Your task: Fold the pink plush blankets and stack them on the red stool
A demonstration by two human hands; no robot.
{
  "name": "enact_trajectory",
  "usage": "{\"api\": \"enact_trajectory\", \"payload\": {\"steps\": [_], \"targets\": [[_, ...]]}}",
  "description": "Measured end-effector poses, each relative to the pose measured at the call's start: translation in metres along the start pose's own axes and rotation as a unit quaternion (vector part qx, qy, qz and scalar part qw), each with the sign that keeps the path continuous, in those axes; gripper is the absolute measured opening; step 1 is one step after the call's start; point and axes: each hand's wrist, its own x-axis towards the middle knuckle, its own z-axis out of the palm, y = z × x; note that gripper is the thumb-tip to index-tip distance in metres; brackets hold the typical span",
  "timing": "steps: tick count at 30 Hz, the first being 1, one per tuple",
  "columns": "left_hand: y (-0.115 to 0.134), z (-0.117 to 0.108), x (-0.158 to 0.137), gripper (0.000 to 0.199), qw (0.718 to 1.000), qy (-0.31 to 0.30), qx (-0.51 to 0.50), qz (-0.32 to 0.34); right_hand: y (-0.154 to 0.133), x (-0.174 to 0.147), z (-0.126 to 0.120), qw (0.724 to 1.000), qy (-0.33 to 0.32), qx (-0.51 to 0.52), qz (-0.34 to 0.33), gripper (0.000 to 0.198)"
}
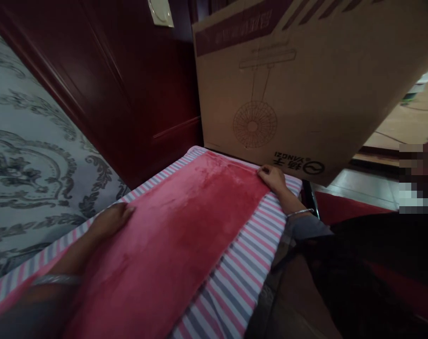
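Note:
A red plush cloth (185, 235) lies spread lengthwise over a striped cover (231, 278) in white, pink and grey. My right hand (272, 178) pinches the far right corner of the red cloth between thumb and bent fingers. Along the left edge of the same cloth, my left hand (111, 220) is closed, its fingertips pressed together on the fabric. The cloth is smooth near the middle, with darker brushed patches and slight ripples toward its far end. Each wrist wears a silver bangle.
A large cardboard box (306, 103) printed with a fan stands just beyond the far end. Behind the left side are a dark red door (129, 84) and a patterned wall (33, 141). Part of another person (417, 179), blurred out, is at the right edge.

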Motion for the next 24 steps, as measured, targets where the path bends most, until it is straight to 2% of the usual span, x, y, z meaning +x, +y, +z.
{"api": "enact_trajectory", "payload": {"steps": [1,3,7,9,14,19,21,24], "targets": [[0.016,0.001,0.009,0.048,1.000,-0.018,0.015,0.011,0.001,0.001,0.001,1.000,-0.001,-0.001,-0.005,0.029],[0.044,0.003,0.026,0.053,0.999,-0.016,0.036,0.008,0.002,0.002,0.004,1.000,-0.001,-0.007,-0.017,0.027],[0.077,0.011,0.052,0.050,0.998,0.035,0.055,0.001,0.007,0.003,0.005,0.999,0.020,0.013,-0.038,0.024],[0.083,0.013,0.061,0.047,0.997,0.049,0.056,0.000,0.008,0.004,0.004,0.998,0.038,0.029,-0.044,0.025],[0.078,0.015,0.076,0.049,0.992,0.082,0.035,-0.085,0.010,0.007,0.004,0.998,0.026,0.041,-0.032,0.022],[0.077,0.015,0.082,0.047,0.997,0.020,0.031,-0.067,0.010,0.007,0.005,0.998,0.043,0.041,-0.029,0.020],[0.086,0.013,0.086,0.048,0.998,0.036,0.018,-0.055,0.010,0.007,0.005,0.997,0.048,0.043,-0.031,0.020],[0.105,0.010,0.094,0.049,0.998,0.062,0.003,-0.001,0.010,0.007,0.004,0.998,0.035,0.040,-0.035,0.022]]}}
